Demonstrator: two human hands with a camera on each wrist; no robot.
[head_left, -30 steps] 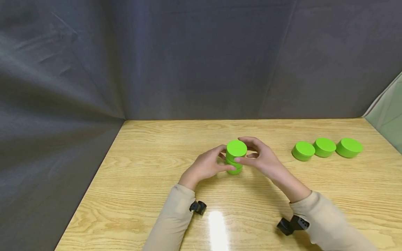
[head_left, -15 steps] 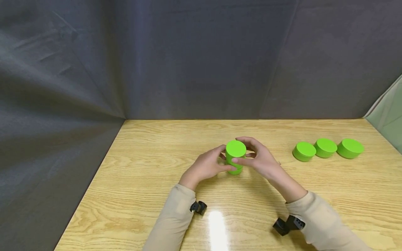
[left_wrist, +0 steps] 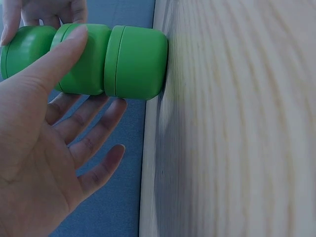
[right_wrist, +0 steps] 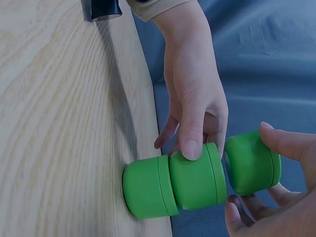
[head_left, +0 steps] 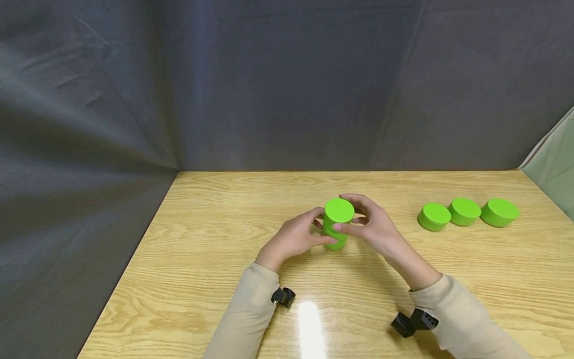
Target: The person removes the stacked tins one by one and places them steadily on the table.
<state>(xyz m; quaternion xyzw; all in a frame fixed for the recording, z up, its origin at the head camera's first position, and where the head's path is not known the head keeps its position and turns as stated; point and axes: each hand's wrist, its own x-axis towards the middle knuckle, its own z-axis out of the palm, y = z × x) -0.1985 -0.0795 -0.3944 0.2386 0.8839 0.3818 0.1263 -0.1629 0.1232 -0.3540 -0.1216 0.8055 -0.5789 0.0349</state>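
Three small green lidded jars form a column in front of me. The bottom jar [left_wrist: 140,61] stands on the wooden table. My left hand [head_left: 293,235] holds the middle jar [right_wrist: 197,180] between thumb and fingers, steady on the bottom one. My right hand [head_left: 374,224] pinches the top jar [head_left: 339,211] at its sides, thumb in front and fingers behind. In the right wrist view the top jar is slightly tilted, with a narrow gap between it and the middle jar. The middle jar sits a little off line with the bottom one.
To the right on the wooden table [head_left: 215,219] stand three more green jars in a row: a left one [head_left: 434,216], a middle one [head_left: 464,211] and a right one [head_left: 500,212]. A dark curtain [head_left: 287,89] hangs along the back and left edges.
The top jar dipped slightly toward the middle jar half a second ago, and now stands a little higher and further right in my right hand. My left hand has stayed in place.
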